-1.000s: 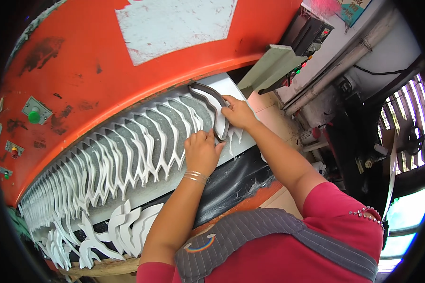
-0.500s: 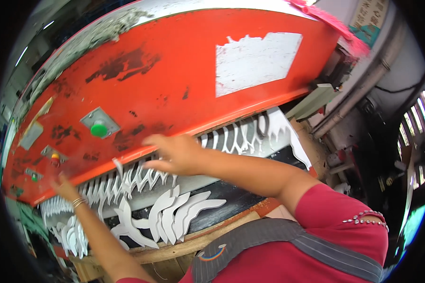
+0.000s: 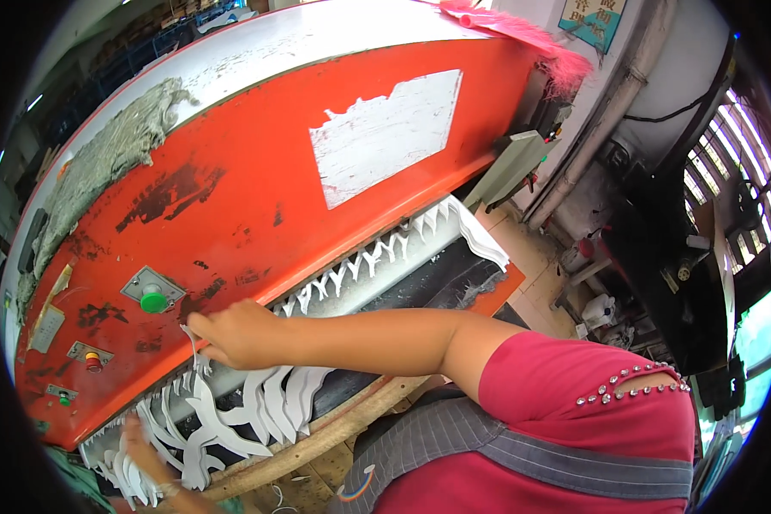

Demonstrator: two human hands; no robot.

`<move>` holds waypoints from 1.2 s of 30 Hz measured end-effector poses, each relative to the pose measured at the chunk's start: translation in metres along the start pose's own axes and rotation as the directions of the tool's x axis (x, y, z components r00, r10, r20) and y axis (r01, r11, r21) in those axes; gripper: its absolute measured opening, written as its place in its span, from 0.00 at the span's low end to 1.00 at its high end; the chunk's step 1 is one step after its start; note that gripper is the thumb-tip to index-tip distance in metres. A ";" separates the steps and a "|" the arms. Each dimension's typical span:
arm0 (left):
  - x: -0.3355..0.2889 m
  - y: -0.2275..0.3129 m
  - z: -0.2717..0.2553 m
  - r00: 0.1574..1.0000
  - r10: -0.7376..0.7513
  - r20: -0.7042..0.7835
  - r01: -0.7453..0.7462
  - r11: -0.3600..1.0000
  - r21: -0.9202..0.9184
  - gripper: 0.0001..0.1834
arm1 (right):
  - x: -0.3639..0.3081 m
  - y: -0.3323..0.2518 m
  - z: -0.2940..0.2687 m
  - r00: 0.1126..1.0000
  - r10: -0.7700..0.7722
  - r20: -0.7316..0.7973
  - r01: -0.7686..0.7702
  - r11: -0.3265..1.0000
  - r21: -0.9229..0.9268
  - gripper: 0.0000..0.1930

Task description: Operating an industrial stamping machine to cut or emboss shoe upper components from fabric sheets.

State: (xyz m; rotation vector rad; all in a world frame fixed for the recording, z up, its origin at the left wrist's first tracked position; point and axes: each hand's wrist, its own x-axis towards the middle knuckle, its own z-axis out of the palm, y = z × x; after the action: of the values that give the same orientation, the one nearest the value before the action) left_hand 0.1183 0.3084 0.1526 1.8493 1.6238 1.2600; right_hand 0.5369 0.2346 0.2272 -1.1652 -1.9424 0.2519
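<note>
My right hand (image 3: 236,336) is closed, fingers pinched on a thin white strip (image 3: 190,339) at the lower edge of the red machine. The strip seems to belong to the jagged white scrap (image 3: 364,261) lying along that edge. Lower left, my left hand (image 3: 141,454) is smeared by motion and reaches among white curved pieces (image 3: 120,475); whether its fingers grip anything does not show. Between the hands lie tangled white pieces (image 3: 204,420). More curved white pieces (image 3: 270,407) overlap beside them, below my right forearm.
The red machine front (image 3: 257,197) spans the far side, with a green push button (image 3: 153,300) and a red knob (image 3: 92,363). A wooden rail (image 3: 343,420) borders the near side. A pink brush (image 3: 557,64) lies on top; a pale panel (image 3: 510,167) stands at right.
My right hand has moved left and closed on a white strip. My left hand has come down from the red edge to the white pieces. The view has shifted, showing more at right.
</note>
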 end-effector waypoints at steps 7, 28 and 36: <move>-0.246 0.219 0.188 0.766 0.330 0.551 -0.279 0.944 -0.178 0.11 | -0.082 -0.027 -0.005 0.973 -0.056 0.223 0.035 0.995 0.098 0.17; -0.301 0.238 0.252 0.779 0.052 0.625 -0.133 0.987 0.085 0.12 | -0.214 0.259 -0.168 0.931 -0.021 0.364 0.282 0.673 -0.684 0.15; -0.244 0.319 0.303 0.744 0.449 0.495 -0.335 0.891 -0.305 0.48 | -0.180 0.159 -0.233 0.724 -0.088 0.684 0.130 0.992 -0.009 0.31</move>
State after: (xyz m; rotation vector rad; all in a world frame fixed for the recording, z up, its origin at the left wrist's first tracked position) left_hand 0.5672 0.0805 0.1450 2.2248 0.7886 0.8509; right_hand 0.8497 0.1229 0.1884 -1.0679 -2.6712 0.6429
